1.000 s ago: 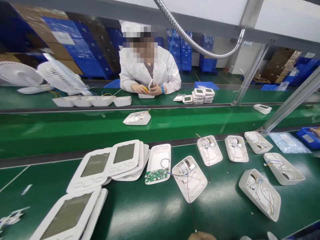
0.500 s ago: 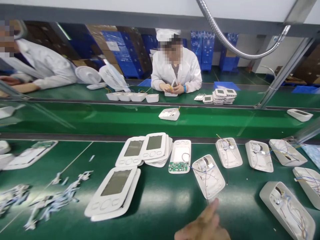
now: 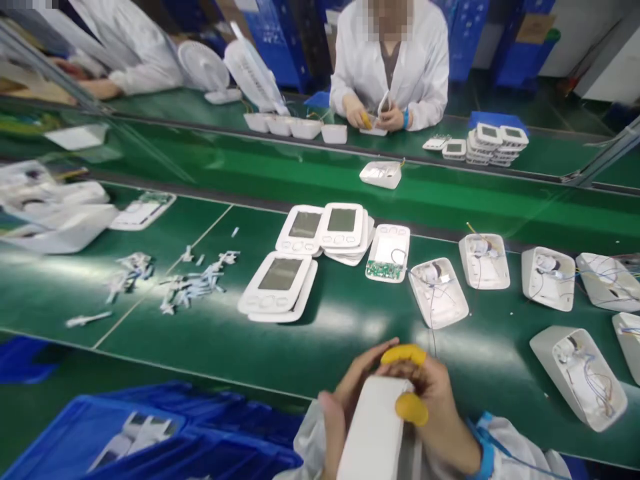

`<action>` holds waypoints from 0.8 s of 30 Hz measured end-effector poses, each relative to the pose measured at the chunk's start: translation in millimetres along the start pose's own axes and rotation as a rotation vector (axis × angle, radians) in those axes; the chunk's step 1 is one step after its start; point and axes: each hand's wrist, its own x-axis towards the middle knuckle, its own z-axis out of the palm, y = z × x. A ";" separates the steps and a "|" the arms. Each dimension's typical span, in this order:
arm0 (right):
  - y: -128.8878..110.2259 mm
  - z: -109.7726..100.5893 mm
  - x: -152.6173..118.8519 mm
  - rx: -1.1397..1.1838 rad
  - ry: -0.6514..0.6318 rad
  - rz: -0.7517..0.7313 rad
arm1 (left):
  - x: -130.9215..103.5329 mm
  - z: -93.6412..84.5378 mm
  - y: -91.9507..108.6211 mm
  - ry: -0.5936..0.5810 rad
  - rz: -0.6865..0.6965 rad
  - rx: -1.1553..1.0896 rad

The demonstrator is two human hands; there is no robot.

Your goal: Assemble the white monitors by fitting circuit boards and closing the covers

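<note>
A white plastic device (image 3: 373, 427) stands between my two hands at the bottom of the view, its lower end cut off by the frame. My left hand (image 3: 345, 407) is wrapped round its left side. Yellow finger covers show on my right hand (image 3: 430, 393), whose fingers grip the upper right edge. Beyond them on the green bench lie an open housing with a motor and wires (image 3: 439, 293), a panel with a green circuit board (image 3: 389, 253), and stacked white screen panels (image 3: 280, 283).
More open housings (image 3: 583, 380) sit at the right. Small pale parts (image 3: 195, 283) are scattered left of the stacks. A blue bin (image 3: 200, 427) stands below the bench edge. Across a green divider, a person (image 3: 390, 67) in white handles a device near a fan (image 3: 203, 63).
The view has tilted down and shifted, bringing the blue bin into sight. One bare hand showed before, near the open housing; now both hands are in view, holding the white device.
</note>
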 end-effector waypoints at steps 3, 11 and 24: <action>-10.5 5.1 6.7 0.022 0.141 -0.053 | 0.7 1.9 1.3 0.025 -0.003 -0.111; -25.5 2.0 8.1 -0.027 0.182 -0.090 | 27.1 -10.0 -26.8 0.098 0.364 0.189; -30.9 4.2 -14.6 -0.168 0.007 -0.205 | 24.5 -2.2 32.6 -0.075 0.399 0.378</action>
